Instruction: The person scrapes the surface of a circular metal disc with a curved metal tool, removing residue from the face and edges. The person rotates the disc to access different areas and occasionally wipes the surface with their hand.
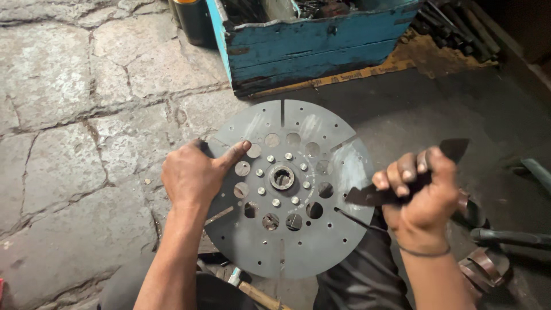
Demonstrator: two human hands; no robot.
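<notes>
Here, a person sits on the stone floor (pixel 69 115) with a big round metal disc (pixel 287 247) resting on their lap, just in front of a blue wooden box (pixel 310 46). The disc is grey and flat. It has a ring of round holes, small shiny bolts, thin slits cut in from its rim, and a toothed hub (pixel 282 177) in the middle.

The left hand (pixel 192 175) lies on the left side of the disc. Its fingers curl over the rim and the thumb presses flat on the face near a hole. This grip seems to keep the disc steady so it does not tip or spin.

The right hand (pixel 422 192) is just off the right rim of the disc. Its fingers are shut tight around a thin dark metal piece (pixel 453 148). The piece sticks out of both sides of the fist, and one pointed end nears the disc's rim. It looks held firm, ready for use.

Some curved metal bits (pixel 485 267) lie on the floor by the right arm. A wooden handle (pixel 258 295) pokes out under the disc, near the bottom.
</notes>
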